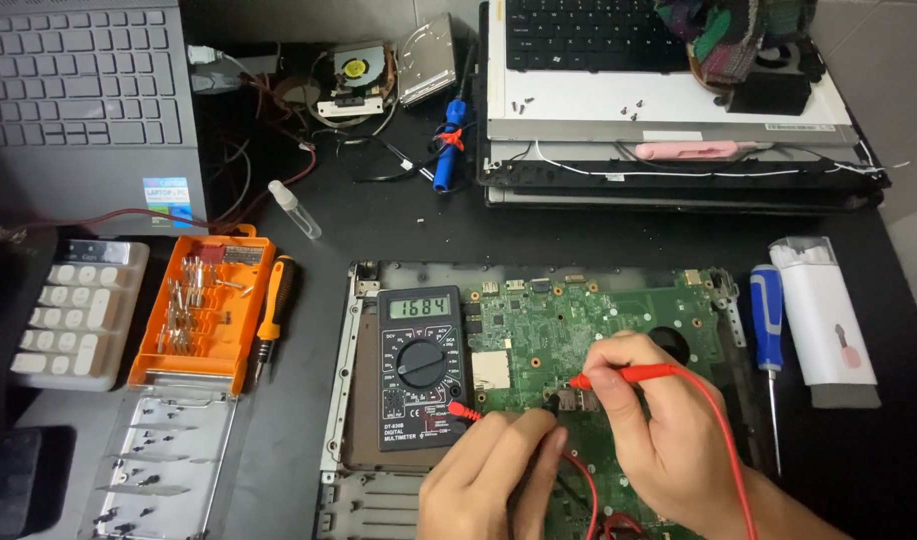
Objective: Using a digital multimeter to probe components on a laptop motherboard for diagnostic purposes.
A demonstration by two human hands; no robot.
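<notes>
My right hand (669, 420) pinches the red multimeter probe (624, 376) between thumb and fingers, its tip down on the green laptop motherboard (599, 320) just left of my fingertips. My left hand (494, 475) is curled narrow beside it, fingertips meeting on what seems to be the other probe, though I cannot tell for sure because the fingers hide it. Red leads (724, 440) loop around my right wrist. Just beyond my left fingers lies the black digital multimeter (419, 365), display lit. Right of my right hand rests a blue-handled screwdriver (767, 320), then a white cleaning kit (824, 315). Far left of my fingers sit an orange screwdriver bit case (204, 310) and a black-and-orange screwdriver (276, 310). Farthest up, a dismantled laptop (669, 110).
</notes>
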